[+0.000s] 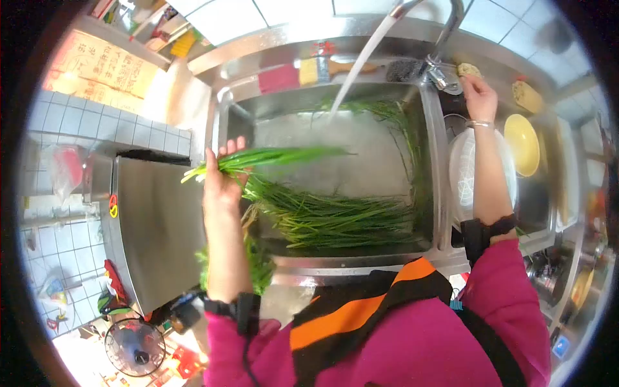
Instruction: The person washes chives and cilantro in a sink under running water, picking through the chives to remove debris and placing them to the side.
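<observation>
A small bunch of chives (pixel 277 157), pale at the root ends, lies across my left hand (pixel 225 184) at the sink's left edge, the thumb closed over it. More long chives (pixel 342 219) are spread along the near side of the sink (pixel 429 161), and loose ones lie at its far right. Water from the tap (pixel 445 32) streams into the basin. My right hand (pixel 480 100) reaches beside the tap base, fingers bent together right at a yellowish scrubber (pixel 469 69). What these fingers hold, if anything, I cannot tell.
To the right stand a white basket (pixel 461 174) and a yellow bowl (pixel 521 145). Leafy greens (pixel 261 264) show below my left forearm. Behind the sink lie a red cloth (pixel 278 79) and a brush (pixel 348 68). A fan (pixel 135 348) stands at lower left.
</observation>
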`<state>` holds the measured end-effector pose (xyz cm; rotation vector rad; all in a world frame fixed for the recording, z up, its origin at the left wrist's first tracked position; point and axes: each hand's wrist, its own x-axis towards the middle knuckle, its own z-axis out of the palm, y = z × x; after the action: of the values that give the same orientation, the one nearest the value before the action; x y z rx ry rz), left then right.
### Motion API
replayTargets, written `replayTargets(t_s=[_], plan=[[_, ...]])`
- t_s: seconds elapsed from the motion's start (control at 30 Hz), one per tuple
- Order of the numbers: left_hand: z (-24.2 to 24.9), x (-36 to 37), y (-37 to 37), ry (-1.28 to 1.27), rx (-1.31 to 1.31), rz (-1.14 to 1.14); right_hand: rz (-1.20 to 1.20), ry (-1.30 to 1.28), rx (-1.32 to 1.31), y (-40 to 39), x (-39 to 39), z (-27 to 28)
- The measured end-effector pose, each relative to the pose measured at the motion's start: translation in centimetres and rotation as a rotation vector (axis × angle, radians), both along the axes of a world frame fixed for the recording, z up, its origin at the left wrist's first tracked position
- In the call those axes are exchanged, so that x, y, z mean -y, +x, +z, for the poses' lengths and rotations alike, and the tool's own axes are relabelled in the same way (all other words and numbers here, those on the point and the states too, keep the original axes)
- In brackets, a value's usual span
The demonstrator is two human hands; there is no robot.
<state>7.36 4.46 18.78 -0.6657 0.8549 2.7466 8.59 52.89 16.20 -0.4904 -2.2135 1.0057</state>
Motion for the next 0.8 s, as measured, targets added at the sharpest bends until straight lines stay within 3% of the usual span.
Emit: replayTargets(t_s=[0.07, 0.1, 0.17, 0.23, 0.27, 0.33, 0.37, 0.43, 0.47, 0.5, 0.53, 0.6, 0.7, 0.77, 0.8], plan=[[-0.1, 0.2, 0.2, 0.107, -0.008, 0.046, 0.006, 0.007, -0.024, 0.3, 0.9, -0.1], [0.0, 0.5, 0.7, -0.041, -0.041, 0.010, 0.010, 0.024, -0.045, 0.4, 1.2, 0.4], [0.0, 0.7, 0.7, 0.033, -0.028, 0.004, -0.193, 0.086, -0.099, 0.4, 1.4, -0.2], [1.6, -0.6, 1.0, -0.010, 0.032, 0.111, 0.010, -0.286, -0.204, -0.3, -0.2, -2.7], [1.4, -0.3, 1.1, 0.016, -0.012, 0.039, 0.004, -0.279, -0.212, -0.3, 0.2, -2.0], [2.0, -0.3, 2.0, 0.007, -0.038, -0.009, 0.102, -0.927, -0.297, -0.1, 2.1, -0.9], [2.6, -0.6, 2.3, -0.017, -0.022, 0.008, 0.092, -0.908, -0.347, -0.1, 2.0, -1.1], [1.5, 0.6, 2.4, -0.042, -0.133, -0.048, 0.124, -0.549, -0.384, -1.2, 0.2, -4.1], [1.4, 1.0, 2.6, -0.037, -0.112, -0.038, 0.121, -0.862, -0.404, -0.7, 0.3, -4.6], [1.5, 0.9, 2.7, -0.029, -0.092, -0.032, 0.105, -1.173, -0.415, 0.5, 1.9, -1.4], [1.6, 1.1, 2.8, -0.041, -0.079, -0.018, 0.042, -1.209, -0.338, 0.8, 3.0, -0.1], [1.5, 1.1, 2.9, 0.121, -0.014, 0.041, 0.057, -1.211, -0.354, 0.6, 3.5, -0.1], [1.5, 1.0, 3.0, 0.141, 0.018, 0.104, 0.183, -1.221, -0.358, 0.0, 3.7, 0.4], [1.9, 0.6, 2.9, 0.046, 0.029, 0.138, 0.246, -1.057, -0.321, -0.4, 4.8, 1.4], [1.4, 1.2, 2.8, 0.115, -0.025, 0.071, 0.186, -0.850, -0.225, -0.5, 5.6, 1.3]])
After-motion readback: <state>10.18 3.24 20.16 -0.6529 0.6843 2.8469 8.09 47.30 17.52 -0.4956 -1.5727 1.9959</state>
